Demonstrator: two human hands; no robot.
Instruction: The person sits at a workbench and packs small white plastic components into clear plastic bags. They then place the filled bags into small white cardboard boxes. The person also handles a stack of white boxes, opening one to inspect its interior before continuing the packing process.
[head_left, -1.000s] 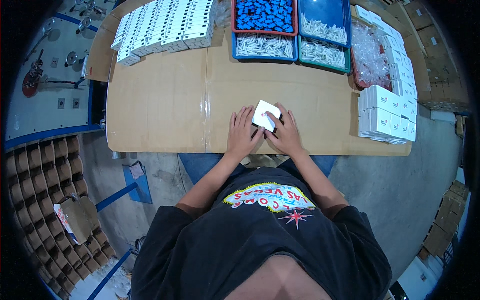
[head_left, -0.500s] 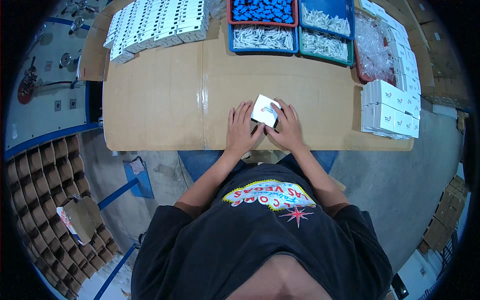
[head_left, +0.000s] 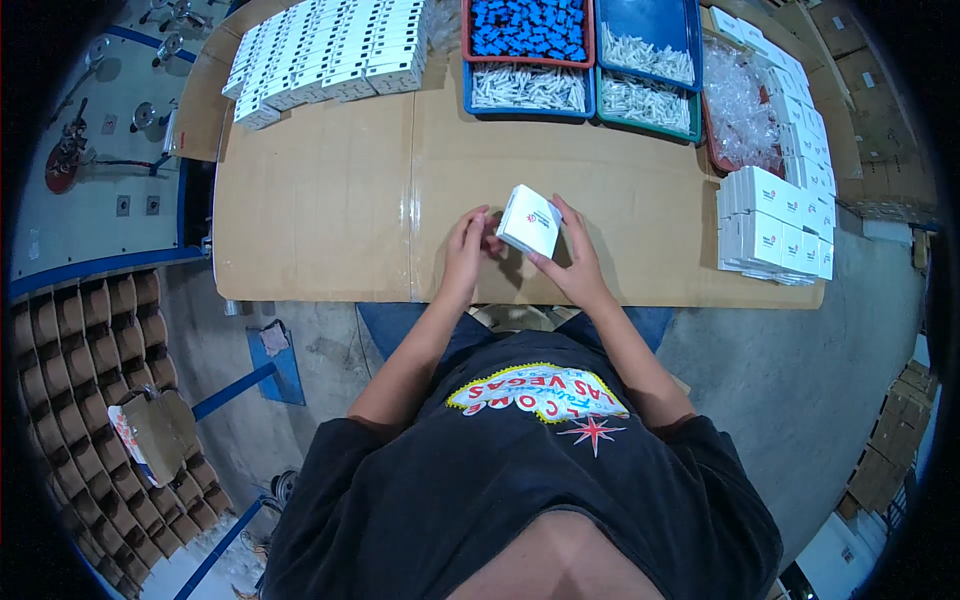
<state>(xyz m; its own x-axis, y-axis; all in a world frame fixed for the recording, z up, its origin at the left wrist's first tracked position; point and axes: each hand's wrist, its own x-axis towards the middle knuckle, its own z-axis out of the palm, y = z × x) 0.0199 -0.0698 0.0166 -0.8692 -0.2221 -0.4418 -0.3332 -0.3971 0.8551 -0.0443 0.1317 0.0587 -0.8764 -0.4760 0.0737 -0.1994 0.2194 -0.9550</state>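
Observation:
A small, flat white carton with a small print on its face is tilted above the cardboard sheet. My right hand grips it along the right edge, with the thumb at its lower corner and the fingers at the upper right. Just left of the carton is my left hand, its fingers loosely bent and apart, with nothing seen in them. A narrow gap shows between those fingers and the carton's left side.
A cardboard sheet covers the table. White cartons stand in rows at the far left; more cartons are stacked at right. At the back are trays of blue pieces, white pieces, and clear plastic bags.
The carton, earlier lying between both hands, is now lifted and tilted in my right hand. My left hand has drawn away to the left. The view has shifted slightly.

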